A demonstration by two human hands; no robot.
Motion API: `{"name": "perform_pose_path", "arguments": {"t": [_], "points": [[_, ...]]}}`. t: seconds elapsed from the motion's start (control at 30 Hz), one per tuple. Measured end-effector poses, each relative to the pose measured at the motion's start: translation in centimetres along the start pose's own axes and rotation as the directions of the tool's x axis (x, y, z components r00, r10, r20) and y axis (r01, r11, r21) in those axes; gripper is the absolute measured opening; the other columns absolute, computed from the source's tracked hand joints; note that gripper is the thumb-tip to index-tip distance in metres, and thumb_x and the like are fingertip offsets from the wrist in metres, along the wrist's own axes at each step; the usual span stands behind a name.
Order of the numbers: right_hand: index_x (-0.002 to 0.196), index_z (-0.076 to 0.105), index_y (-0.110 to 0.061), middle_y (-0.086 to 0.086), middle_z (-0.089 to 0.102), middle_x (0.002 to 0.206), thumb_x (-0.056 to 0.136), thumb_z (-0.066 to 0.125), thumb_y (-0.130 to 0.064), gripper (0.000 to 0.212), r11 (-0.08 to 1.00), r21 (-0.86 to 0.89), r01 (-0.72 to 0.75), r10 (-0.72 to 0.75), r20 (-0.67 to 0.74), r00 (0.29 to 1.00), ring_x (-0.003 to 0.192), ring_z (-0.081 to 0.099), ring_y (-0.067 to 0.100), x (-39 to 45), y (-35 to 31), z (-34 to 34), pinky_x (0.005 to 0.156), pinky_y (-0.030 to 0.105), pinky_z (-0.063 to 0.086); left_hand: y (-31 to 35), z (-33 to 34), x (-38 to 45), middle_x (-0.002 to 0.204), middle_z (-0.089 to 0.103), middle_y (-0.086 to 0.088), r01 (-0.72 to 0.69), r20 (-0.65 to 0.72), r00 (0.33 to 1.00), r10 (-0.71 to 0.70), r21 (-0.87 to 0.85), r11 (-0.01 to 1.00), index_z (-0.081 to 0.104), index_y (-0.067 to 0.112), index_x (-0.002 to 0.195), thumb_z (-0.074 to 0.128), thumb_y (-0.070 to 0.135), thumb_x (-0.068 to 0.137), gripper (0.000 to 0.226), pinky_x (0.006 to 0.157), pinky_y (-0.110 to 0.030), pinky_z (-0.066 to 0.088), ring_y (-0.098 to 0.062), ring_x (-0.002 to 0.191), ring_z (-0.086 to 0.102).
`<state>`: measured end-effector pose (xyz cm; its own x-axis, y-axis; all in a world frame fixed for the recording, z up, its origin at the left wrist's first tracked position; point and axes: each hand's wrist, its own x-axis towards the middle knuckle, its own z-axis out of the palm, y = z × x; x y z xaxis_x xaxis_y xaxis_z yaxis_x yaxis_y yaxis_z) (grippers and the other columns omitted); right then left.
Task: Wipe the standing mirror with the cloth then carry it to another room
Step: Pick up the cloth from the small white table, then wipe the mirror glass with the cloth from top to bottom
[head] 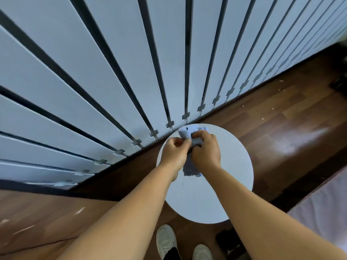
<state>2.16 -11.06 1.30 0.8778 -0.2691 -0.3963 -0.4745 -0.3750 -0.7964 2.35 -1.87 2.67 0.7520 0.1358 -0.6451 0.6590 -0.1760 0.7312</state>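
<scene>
Both your hands are closed on the cloth [189, 135]: your left hand [173, 153] pinches one edge, your right hand [205, 151] bunches the rest, and a loose tail hangs below your right wrist. Just under your hands sits a round white table [206, 199]. No standing mirror shows anywhere around your hands, so you cannot start wiping from here. The likely slip is a balled-up cloth: a wadded pad would probably smear rather than clean, so fold it flat. The dangling tail could also drag across the tabletop. The cloth looks pale blue-grey, soft, finely textured and crumpled. Beyond your hands hang white vertical blinds [112, 62]; your shoes [166, 241] stand on the wood floor [281, 128] below your forearms.
</scene>
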Motion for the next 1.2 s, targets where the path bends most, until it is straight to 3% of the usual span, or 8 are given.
{"name": "perform_pose_path", "arguments": {"t": [0.1, 0.2, 0.33, 0.53, 0.73, 0.8, 0.97, 1.2], "points": [[0.104, 0.052, -0.032, -0.003, 0.053, 0.111, 0.075, 0.046, 0.001, 0.044, 0.989, 0.083, 0.121, -0.121, -0.003, 0.993, 0.104, 0.052, 0.024, -2.7, -5.8, -2.4, 0.082, 0.036, 0.047, 4.6, -2.2, -4.5, 0.093, 0.068, 0.002, -0.107, -0.089, 0.991, 0.1, -0.071, 0.992, 0.058, 0.022, 0.101, 0.063, 0.058, 0.057, 0.056, 0.064, -0.024, 0.049, -0.013, 0.084, 0.064], [0.113, 0.049, -0.033, -0.001, 0.058, 0.115, 0.08, 0.048, -0.006, 0.042, 0.97, 0.103, 0.219, -0.218, -0.014, 0.976, 0.104, 0.055, 0.021, -5.3, -11.4, -4.0, 0.087, 0.041, 0.05, 9.0, -4.6, -8.5, 0.082, 0.074, 0.001, -0.205, -0.075, 0.978, 0.196, -0.15, 0.967, 0.069, 0.027, 0.083, 0.062, 0.059, 0.055, 0.044, 0.071, -0.035, 0.056, -0.02, 0.084, 0.069], [0.116, 0.053, -0.031, -0.001, 0.054, 0.119, 0.08, 0.049, -0.009, 0.042, 0.921, 0.083, 0.379, -0.377, -0.039, 0.925, 0.106, 0.052, 0.019, -10.3, -19.5, -5.3, 0.084, 0.031, 0.044, 14.6, -9.2, -15.1, 0.082, 0.072, 0.0, -0.395, -0.217, 0.903, 0.37, -0.086, 0.915, 0.064, 0.027, 0.073, 0.056, 0.047, 0.079, 0.022, 0.07, -0.031, 0.054, -0.017, 0.081, 0.067], [0.119, 0.055, -0.026, 0.001, 0.05, 0.12, 0.082, 0.046, -0.009, 0.041, 0.778, 0.205, 0.594, -0.596, -0.056, 0.801, 0.112, 0.046, 0.019, -19.9, -29.5, -5.2, 0.089, 0.025, 0.037, 19.8, -17.7, -24.9, 0.072, 0.065, 0.0, -0.547, -0.463, 0.759, 0.458, -0.071, 0.834, 0.06, 0.021, 0.066, 0.044, 0.043, 0.091, 0.036, 0.058, -0.027, 0.046, -0.017, 0.071, 0.062], [0.132, 0.046, -0.033, 0.0, 0.042, 0.136, 0.093, 0.037, -0.038, 0.04, 0.589, 0.194, 0.785, -0.787, -0.085, 0.611, 0.126, 0.031, 0.018, -30.7, -35.0, -3.0, 0.108, 0.039, 0.024, 20.1, -26.0, -34.4, 0.088, 0.074, -0.008, -0.63, -0.485, 0.747, 0.455, -0.297, 0.718, 0.07, 0.023, 0.074, 0.047, 0.049, 0.085, 0.036, 0.077, -0.041, 0.057, -0.026, 0.086, 0.07], [0.134, 0.041, -0.037, -0.003, 0.039, 0.14, 0.094, 0.043, -0.036, 0.04, 0.548, 0.198, 0.813, -0.819, -0.069, 0.569, 0.128, 0.028, 0.017, -34.0, -36.2, -1.5, 0.109, 0.042, 0.023, 19.3, -28.6, -37.4, 0.085, 0.075, -0.002, -0.658, -0.465, 0.738, 0.49, -0.334, 0.675, 0.071, 0.026, 0.076, 0.049, 0.05, 0.08, 0.033, 0.069, -0.033, 0.057, -0.018, 0.081, 0.071], [0.137, 0.039, -0.031, -0.006, 0.039, 0.143, 0.094, 0.045, -0.03, 0.044, 0.446, 0.236, 0.863, -0.882, -0.048, 0.469, 0.129, 0.029, 0.017, -43.7, -39.6, 3.8, 0.109, 0.038, 0.024, 16.0, -37.0, -45.2, 0.102, 0.073, -0.003, -0.749, -0.509, 0.648, 0.567, -0.293, 0.594, 0.066, 0.022, 0.103, 0.055, 0.053, 0.072, 0.045, 0.091, -0.039, 0.051, -0.018, 0.095, 0.068], [0.141, 0.029, -0.032, 0.001, 0.045, 0.139, 0.094, 0.042, -0.035, 0.049, 0.335, 0.237, 0.912, -0.933, -0.053, 0.356, 0.127, 0.036, 0.021, -56.2, -44.1, 11.7, 0.104, 0.046, 0.029, 12.0, -49.4, -54.0, 0.081, 0.068, -0.002, -0.771, -0.716, 0.506, 0.481, -0.127, 0.624, 0.062, 0.023, 0.07, 0.051, 0.035, 0.085, 0.023, 0.084, -0.041, 0.052, -0.025, 0.088, 0.065]]}}
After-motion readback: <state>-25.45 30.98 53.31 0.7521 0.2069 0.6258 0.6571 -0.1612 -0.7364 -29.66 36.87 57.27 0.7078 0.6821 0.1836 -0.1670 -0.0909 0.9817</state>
